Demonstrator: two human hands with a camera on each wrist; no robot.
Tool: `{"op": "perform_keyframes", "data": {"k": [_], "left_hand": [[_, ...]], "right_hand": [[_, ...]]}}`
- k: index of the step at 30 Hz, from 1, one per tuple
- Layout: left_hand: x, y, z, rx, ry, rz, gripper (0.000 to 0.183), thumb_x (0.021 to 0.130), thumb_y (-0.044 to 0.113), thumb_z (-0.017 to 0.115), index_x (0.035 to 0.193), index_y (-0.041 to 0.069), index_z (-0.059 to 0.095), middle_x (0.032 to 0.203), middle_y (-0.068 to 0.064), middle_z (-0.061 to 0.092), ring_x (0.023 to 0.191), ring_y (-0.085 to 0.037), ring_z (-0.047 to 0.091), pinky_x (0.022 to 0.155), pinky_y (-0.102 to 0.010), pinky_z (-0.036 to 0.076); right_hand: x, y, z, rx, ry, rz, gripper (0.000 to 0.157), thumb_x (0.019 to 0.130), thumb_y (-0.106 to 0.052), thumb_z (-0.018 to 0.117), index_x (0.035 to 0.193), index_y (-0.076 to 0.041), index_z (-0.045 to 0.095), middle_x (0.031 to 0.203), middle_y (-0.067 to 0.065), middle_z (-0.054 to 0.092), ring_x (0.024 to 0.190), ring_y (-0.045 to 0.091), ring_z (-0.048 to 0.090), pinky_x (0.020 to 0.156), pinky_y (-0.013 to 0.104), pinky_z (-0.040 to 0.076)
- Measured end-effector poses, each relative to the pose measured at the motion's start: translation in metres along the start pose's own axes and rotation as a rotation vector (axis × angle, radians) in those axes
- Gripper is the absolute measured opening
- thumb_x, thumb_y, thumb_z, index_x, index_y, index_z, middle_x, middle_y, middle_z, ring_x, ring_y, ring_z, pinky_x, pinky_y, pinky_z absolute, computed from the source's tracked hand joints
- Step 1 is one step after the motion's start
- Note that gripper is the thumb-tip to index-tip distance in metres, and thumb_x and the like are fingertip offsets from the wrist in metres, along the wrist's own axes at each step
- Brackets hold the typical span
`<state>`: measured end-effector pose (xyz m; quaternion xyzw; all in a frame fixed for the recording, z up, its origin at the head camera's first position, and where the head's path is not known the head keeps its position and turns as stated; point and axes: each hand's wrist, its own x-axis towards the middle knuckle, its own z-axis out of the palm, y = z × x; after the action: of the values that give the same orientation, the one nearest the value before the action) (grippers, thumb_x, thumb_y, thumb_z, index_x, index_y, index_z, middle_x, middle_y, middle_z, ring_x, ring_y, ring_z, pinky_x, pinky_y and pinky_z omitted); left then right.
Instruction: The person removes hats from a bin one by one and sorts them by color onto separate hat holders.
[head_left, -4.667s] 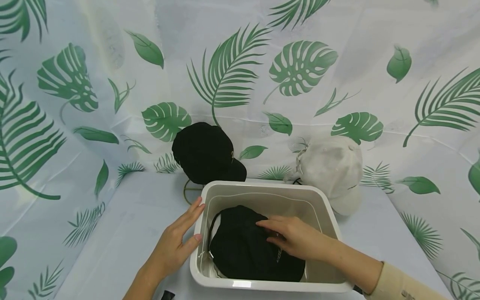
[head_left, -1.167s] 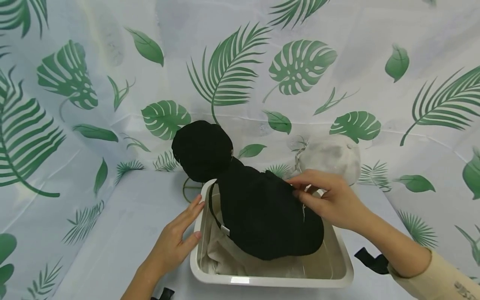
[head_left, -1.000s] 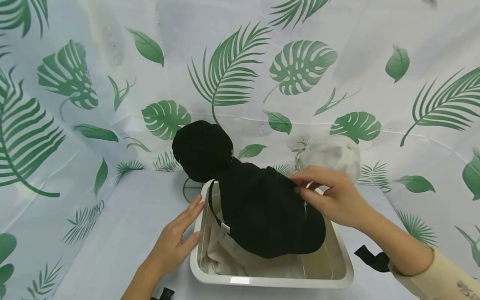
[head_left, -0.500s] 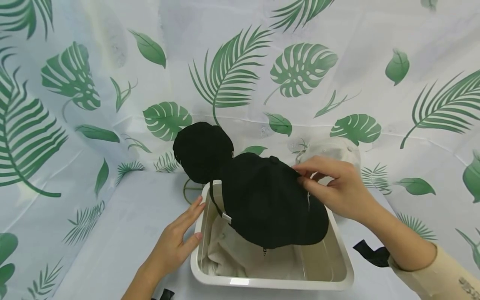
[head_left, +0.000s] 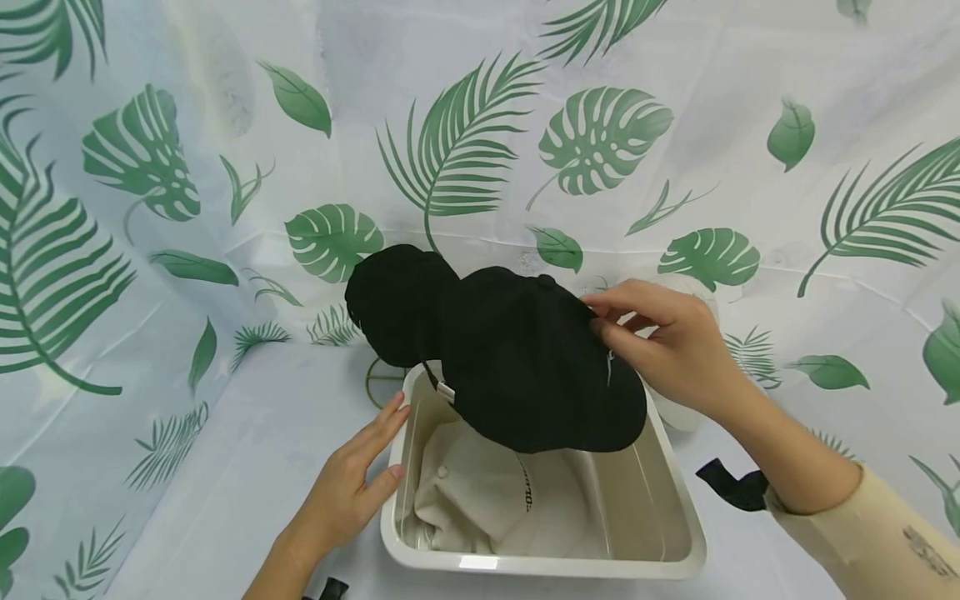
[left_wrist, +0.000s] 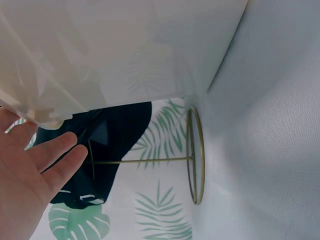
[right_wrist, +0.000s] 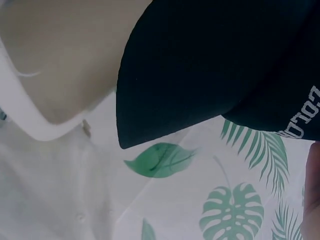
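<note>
My right hand (head_left: 667, 342) pinches the crown of a black baseball cap (head_left: 532, 367) near its top and holds it above the tub. The cap's brim points right, and its back strap with a metal buckle hangs to the left. In the right wrist view the brim (right_wrist: 200, 75) and white lettering show close up. My left hand (head_left: 348, 475) rests with extended fingers against the left rim of a white plastic tub (head_left: 540, 567). Inside the tub lies a beige cap (head_left: 495, 492) with dark lettering, its upper part hidden behind the black cap.
Behind the tub at left, another black cap (head_left: 397, 304) sits on a wire stand (left_wrist: 196, 155). A pale cap at back right is mostly hidden by my right hand. Black straps (head_left: 735, 487) lie near the right wrist. A leaf-print cloth stands behind the table.
My right hand first touched the black cap inside the tub, then pinched it and lifted it upward, uncovering the beige cap beneath. The left hand has stayed at the rim.
</note>
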<state>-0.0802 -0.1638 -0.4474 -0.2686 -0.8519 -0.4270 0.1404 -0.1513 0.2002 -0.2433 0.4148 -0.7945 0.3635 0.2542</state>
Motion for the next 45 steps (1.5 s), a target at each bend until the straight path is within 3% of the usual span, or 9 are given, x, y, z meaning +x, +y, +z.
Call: {"op": "perform_keyframes", "data": {"k": [7, 24, 37, 45], "left_hand": [[-0.001, -0.003, 0.002, -0.003, 0.031, 0.021, 0.064, 0.100, 0.017, 0.062, 0.160, 0.014, 0.044, 0.169, -0.004, 0.034, 0.151, -0.025, 0.040, 0.121, -0.018, 0.024], [0.000, -0.002, 0.000, 0.017, 0.012, 0.017, 0.063, 0.099, 0.018, 0.062, 0.160, 0.012, 0.045, 0.169, -0.005, 0.034, 0.151, -0.027, 0.041, 0.121, -0.020, 0.025], [0.001, -0.001, -0.001, 0.007, -0.007, 0.000, 0.064, 0.100, 0.018, 0.062, 0.161, 0.014, 0.043, 0.170, -0.002, 0.032, 0.152, -0.025, 0.039, 0.122, -0.022, 0.026], [0.001, -0.001, -0.001, 0.003, -0.009, 0.000, 0.063, 0.101, 0.018, 0.062, 0.161, 0.012, 0.044, 0.170, -0.003, 0.032, 0.152, -0.025, 0.039, 0.122, -0.022, 0.028]], "right_hand": [[0.018, -0.002, 0.001, -0.030, 0.051, 0.072, 0.035, 0.083, 0.022, 0.067, 0.109, 0.002, 0.079, 0.099, -0.008, 0.075, 0.085, 0.000, 0.069, 0.071, 0.012, 0.055], [0.055, 0.006, 0.015, -0.010, 0.168, 0.206, 0.034, 0.090, 0.015, 0.066, 0.113, -0.004, 0.081, 0.099, -0.019, 0.072, 0.091, 0.005, 0.068, 0.073, 0.014, 0.055], [0.083, 0.008, 0.026, -0.002, 0.212, 0.272, 0.030, 0.094, 0.007, 0.067, 0.117, -0.006, 0.081, 0.104, 0.007, 0.076, 0.090, 0.005, 0.068, 0.073, 0.016, 0.054], [0.094, 0.017, 0.044, 0.056, 0.211, 0.276, 0.029, 0.095, 0.007, 0.065, 0.116, -0.005, 0.081, 0.104, 0.009, 0.075, 0.090, 0.008, 0.067, 0.074, 0.018, 0.054]]}}
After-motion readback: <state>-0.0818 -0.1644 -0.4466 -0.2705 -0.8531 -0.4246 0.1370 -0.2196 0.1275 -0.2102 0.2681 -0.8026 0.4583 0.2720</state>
